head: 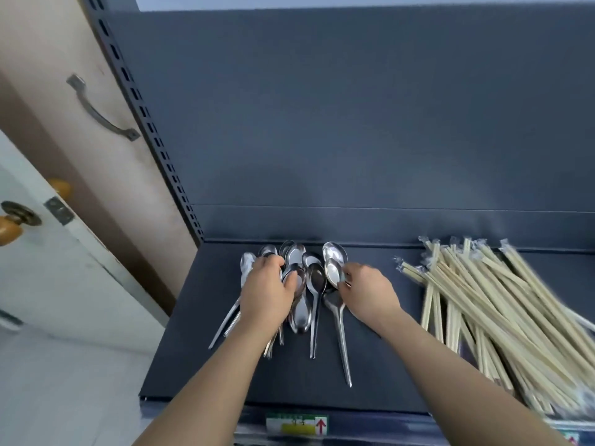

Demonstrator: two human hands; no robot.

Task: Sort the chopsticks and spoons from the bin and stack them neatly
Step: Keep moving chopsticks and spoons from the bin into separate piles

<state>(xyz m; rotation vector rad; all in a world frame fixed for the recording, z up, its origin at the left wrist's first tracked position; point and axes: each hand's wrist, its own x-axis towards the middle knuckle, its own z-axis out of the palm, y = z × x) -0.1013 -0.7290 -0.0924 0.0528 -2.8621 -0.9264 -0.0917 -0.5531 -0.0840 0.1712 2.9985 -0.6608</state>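
Note:
Several steel spoons (314, 281) lie in a loose heap near the back of a dark grey shelf (199, 349). My left hand (267, 292) lies over the left side of the heap, its fingers curled round the bowl of one spoon (294, 278). My right hand (370, 292) is at the heap's right side and pinches the bowl of another spoon (334, 272). A long-handled spoon (339, 329) lies beside that hand. A big pile of wrapped wooden chopsticks (502, 310) covers the right part of the shelf.
The shelf's dark back panel (354, 123) rises just behind the spoons. A perforated upright (154, 149) and a wooden door with a metal handle (99, 111) stand to the left. A price label (296, 424) is on the shelf's front edge.

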